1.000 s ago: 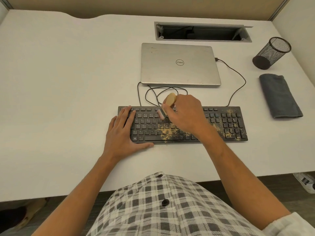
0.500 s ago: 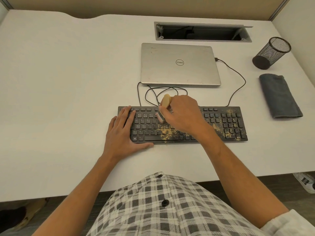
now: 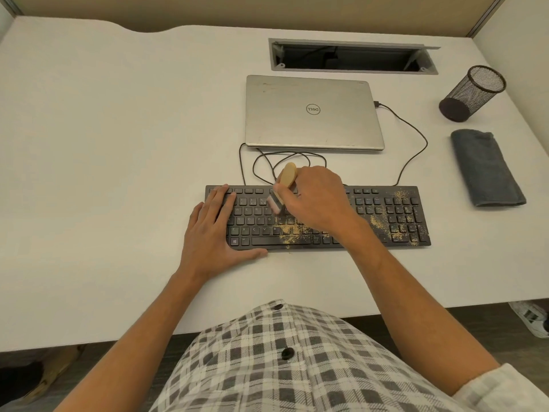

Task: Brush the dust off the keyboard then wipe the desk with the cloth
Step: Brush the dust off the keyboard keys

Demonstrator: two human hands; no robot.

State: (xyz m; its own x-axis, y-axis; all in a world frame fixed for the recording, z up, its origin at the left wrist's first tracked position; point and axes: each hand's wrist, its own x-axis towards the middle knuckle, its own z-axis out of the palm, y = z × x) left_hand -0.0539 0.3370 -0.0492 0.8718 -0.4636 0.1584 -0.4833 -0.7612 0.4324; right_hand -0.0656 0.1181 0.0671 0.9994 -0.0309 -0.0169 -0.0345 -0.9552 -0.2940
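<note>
Desk: white rectangular desk (image 3: 104, 173).
Keyboard: black flat keyboard (image 3: 395, 215), long axis parallel to near desk edge.
Left hand (image 3: 212, 230): flat, fingers straight, pressing keyboard's left end.
Right hand (image 3: 315, 200): nearer the dust, grips wooden-handled brush (image 3: 283, 185).
Dust: yellow grains (image 3: 292, 231), toward near edge from bristles; more at keyboard's right end.

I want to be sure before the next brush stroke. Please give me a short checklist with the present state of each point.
1. Right hand grips the brush: ok.
2. Left hand rests flat on the keyboard, steadying it: ok.
3. Bristles touch the keys: cannot tell, the brush head is blurred.
4. Dust gone from the middle keys: not ok.
5. Dust gone from the number pad: not ok.
6. Cloth lies ready on the desk, right of the keyboard: ok.
</note>
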